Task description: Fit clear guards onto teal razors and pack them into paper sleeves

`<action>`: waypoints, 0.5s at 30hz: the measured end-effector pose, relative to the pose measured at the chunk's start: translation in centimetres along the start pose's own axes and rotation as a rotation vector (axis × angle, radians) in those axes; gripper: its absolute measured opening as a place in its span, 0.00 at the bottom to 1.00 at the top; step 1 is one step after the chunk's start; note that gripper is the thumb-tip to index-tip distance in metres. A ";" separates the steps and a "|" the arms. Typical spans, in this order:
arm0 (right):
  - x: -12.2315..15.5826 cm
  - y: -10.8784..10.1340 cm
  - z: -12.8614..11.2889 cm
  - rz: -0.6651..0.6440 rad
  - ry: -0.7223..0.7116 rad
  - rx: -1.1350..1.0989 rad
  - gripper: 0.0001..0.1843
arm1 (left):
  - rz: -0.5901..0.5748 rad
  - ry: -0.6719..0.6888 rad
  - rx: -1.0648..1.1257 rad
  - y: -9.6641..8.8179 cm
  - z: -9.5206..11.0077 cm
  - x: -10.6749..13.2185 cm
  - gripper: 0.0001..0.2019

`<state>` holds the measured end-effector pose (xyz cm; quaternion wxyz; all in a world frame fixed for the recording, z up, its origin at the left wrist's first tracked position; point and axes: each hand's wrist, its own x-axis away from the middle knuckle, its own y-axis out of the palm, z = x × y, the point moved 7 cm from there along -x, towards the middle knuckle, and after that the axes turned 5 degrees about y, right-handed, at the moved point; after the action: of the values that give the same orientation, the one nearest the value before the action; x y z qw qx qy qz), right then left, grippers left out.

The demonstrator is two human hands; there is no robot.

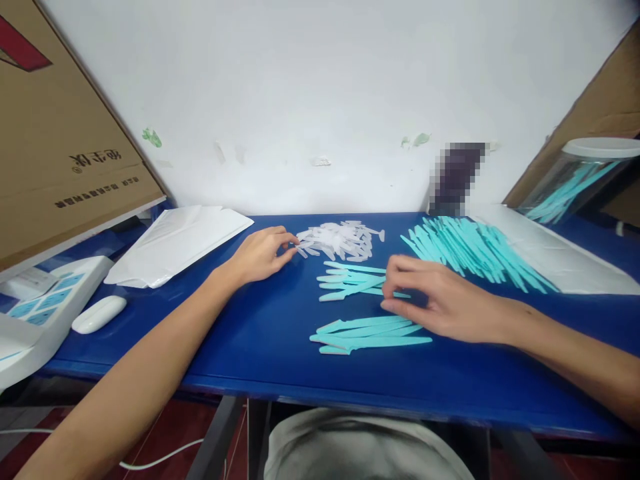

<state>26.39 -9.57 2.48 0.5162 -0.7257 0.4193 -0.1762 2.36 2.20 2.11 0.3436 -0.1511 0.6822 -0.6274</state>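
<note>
Beside right hand (433, 293), turquoise sticks (345, 279), overlapping

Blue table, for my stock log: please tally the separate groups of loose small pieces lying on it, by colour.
Turquoise: 3 (large pile, middle bunch by the right hand, front bunch)
White: 1 (translucent pile by the left hand)
Total: 4

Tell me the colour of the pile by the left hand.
The pile is whitish, showing best in the head view.
</note>
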 end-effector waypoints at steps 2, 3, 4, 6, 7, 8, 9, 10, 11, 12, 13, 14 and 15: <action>0.1 0.5 -0.3 -0.080 -0.015 0.044 0.15 | -0.073 0.017 -0.025 0.6 -0.9 0.2 0.18; 0.1 0.8 -0.3 -0.125 -0.019 0.069 0.14 | -0.102 0.028 -0.024 0.8 -1.0 0.2 0.18; 0.1 1.0 -0.2 -0.167 -0.014 0.081 0.14 | -0.123 0.037 -0.020 0.9 -1.0 0.2 0.18; 0.2 1.2 0.3 -0.236 0.017 0.050 0.14 | -0.137 0.047 -0.003 0.9 -0.7 0.2 0.17; 0.2 1.2 0.5 -0.257 0.038 0.023 0.14 | -0.139 0.054 0.013 0.9 -0.3 0.1 0.16; 0.3 1.2 0.8 -0.270 0.057 -0.002 0.14 | -0.144 0.062 0.035 0.8 0.0 0.0 0.16; 0.3 1.2 1.0 -0.279 0.068 -0.018 0.14 | -0.151 0.071 0.062 0.8 0.4 0.0 0.15; 0.4 1.2 1.2 -0.287 0.074 -0.023 0.14 | -0.160 0.077 0.095 0.7 0.8 -0.1 0.15; 0.4 1.2 1.3 -0.294 0.081 -0.018 0.13 | -0.174 0.080 0.140 0.6 1.1 -0.1 0.14; 0.5 1.2 1.5 -0.304 0.092 -0.009 0.13 | -0.195 0.080 0.196 0.6 1.4 -0.1 0.14; 0.5 1.3 1.7 -0.312 0.107 -0.001 0.12 | -0.221 0.074 0.261 0.6 1.6 0.0 0.14; 0.6 1.3 1.8 -0.317 0.127 0.003 0.12 | -0.253 0.063 0.327 0.6 1.7 0.1 0.13; 0.6 1.3 1.9 -0.324 0.148 0.000 0.13 | -0.290 0.050 0.387 0.7 1.8 0.2 0.13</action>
<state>27.53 -9.02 0.43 0.4487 -0.7688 0.3340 -0.3101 3.57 0.81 1.46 0.2557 -0.1633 0.5287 -0.7927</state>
